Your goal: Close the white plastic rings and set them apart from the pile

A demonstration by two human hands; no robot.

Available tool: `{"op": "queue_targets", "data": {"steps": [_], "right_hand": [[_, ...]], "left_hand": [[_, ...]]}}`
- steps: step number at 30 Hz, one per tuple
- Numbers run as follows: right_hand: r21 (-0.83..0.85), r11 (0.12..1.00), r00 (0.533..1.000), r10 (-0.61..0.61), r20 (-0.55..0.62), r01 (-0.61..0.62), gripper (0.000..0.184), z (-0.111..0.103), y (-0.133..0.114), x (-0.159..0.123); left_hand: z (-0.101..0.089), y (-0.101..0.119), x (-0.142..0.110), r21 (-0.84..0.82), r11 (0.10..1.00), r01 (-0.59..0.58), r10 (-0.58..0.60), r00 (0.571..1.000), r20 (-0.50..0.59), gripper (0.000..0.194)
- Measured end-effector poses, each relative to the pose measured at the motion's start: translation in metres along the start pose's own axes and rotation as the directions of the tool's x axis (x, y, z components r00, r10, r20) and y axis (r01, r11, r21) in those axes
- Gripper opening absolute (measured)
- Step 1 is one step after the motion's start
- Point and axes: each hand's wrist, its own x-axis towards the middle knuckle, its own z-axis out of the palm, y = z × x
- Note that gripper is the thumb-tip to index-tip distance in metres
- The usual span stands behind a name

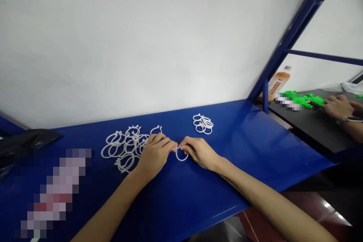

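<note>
Between my two hands is a white ring (182, 160), its top pinched from both sides just above the blue table (181, 200). My left hand (155, 155) is closed on the ring's left end, and my right hand (200, 151) grips its right end with thumb and fingers. The small join at the top is partly hidden by my fingertips. Left of my left hand lies a loose pile of white rings (124, 147) with small knobs at their ends, partly covered by that hand. A smaller group of white rings (202, 124) rests beyond my right hand.
A black plastic bag (31, 140) and a blurred-out long item (56, 193) lie at the left. White wall (170, 45) rises behind the table. Past a blue metal frame (283, 45) at the right, another person's hands (340, 107) are near green pieces (300, 98) and a bottle (279, 83).
</note>
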Motion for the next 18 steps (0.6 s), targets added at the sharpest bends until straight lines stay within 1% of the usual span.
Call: {"op": "queue_targets", "data": {"steps": [3,5,8,10,11,13,14,15,18], "right_hand": [[-0.02,0.997,0.997,-0.072,0.038,0.072,0.019,-0.002,0.0,-0.003],[-0.041,0.992,0.991,-0.118,0.07,0.121,0.021,-0.002,0.0,-0.005],[-0.091,0.982,0.983,-0.157,0.095,0.166,0.023,-0.004,0.001,-0.005],[-0.149,0.975,0.985,-0.158,0.071,0.168,0.024,-0.009,0.005,0.0],[-0.188,0.97,0.989,-0.147,0.034,0.151,0.024,-0.015,0.008,0.003],[-0.283,0.958,0.992,-0.085,-0.091,0.056,0.022,-0.032,0.017,0.014],[-0.325,0.946,0.984,-0.035,-0.175,-0.024,0.02,-0.044,0.023,0.02],[-0.356,0.926,0.966,0.034,-0.258,-0.128,0.018,-0.056,0.03,0.027],[-0.373,0.897,0.933,0.105,-0.344,-0.239,0.02,-0.099,0.055,0.05]], "left_hand": [[0.001,0.002,-0.001,0.01,1.0,-0.003,0.003,0.999,-0.051,0.021],[0.003,0.003,-0.002,0.007,1.0,-0.009,0.01,0.998,-0.066,0.021],[0.004,-0.001,-0.002,0.014,1.0,0.009,-0.008,0.999,-0.043,0.017],[0.005,-0.007,-0.001,0.06,0.996,0.068,-0.067,0.998,-0.019,0.015],[0.006,-0.01,-0.001,0.102,0.989,0.109,-0.108,0.994,-0.011,0.019],[0.006,-0.016,-0.002,0.219,0.955,0.2,-0.203,0.979,-0.011,0.031],[0.006,-0.019,-0.002,0.272,0.933,0.235,-0.24,0.971,-0.013,0.035],[0.006,-0.022,-0.004,0.307,0.916,0.257,-0.266,0.964,-0.013,0.037],[0.004,-0.029,-0.01,0.357,0.891,0.279,-0.299,0.954,-0.001,0.036]]}}
